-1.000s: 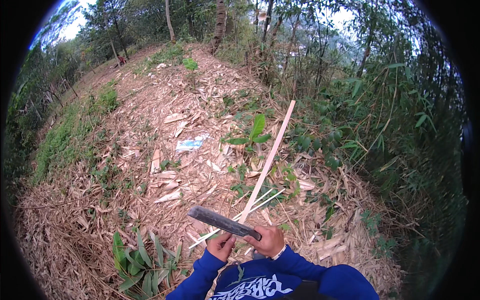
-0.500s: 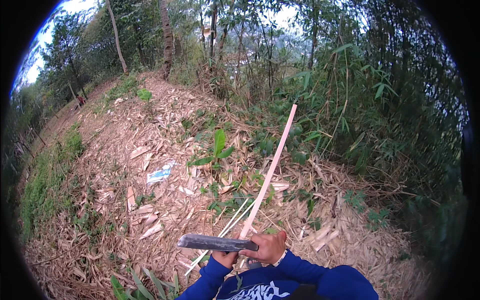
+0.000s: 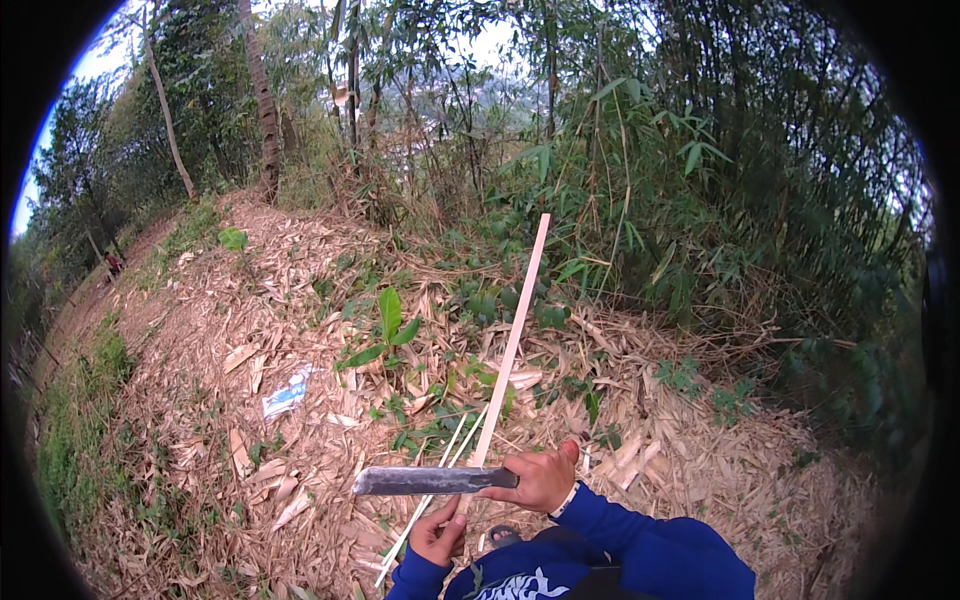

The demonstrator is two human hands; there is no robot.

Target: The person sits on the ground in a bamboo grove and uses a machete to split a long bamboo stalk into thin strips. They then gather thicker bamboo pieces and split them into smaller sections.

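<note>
- Looking down from the head view, I see my right hand (image 3: 540, 478) wrapped tight around the handle of a broad dark metal chopping blade (image 3: 425, 481), fingers curled shut on it.
- That blade lies nearly level, its flat blunt tip pointing to my left, and its edge crosses the long pale split bamboo strip (image 3: 512, 340) at the strip's lower part.
- The strip is thin, straight and light tan, almost cream; it rises from the blade up and slightly right, its far end standing out against the green bamboo thicket (image 3: 640, 200).
- My left hand (image 3: 440, 535) sits just below the blade, fingers pinched around the strip's lower end; I cannot tell exactly how many fingers grip it.
- Two or three thinner pale slivers (image 3: 420, 510) fan out from beneath the blade, running down to the left past my left hand.
- Both blue sleeves (image 3: 640, 545) enter below the blade.
- Dry straw-coloured bamboo litter (image 3: 250, 440) covers the slope to the left of the strip.
- A small broad-leaved green plant (image 3: 390, 325) grows left of the strip, and a crumpled pale blue wrapper (image 3: 285, 395) lies further left.
</note>
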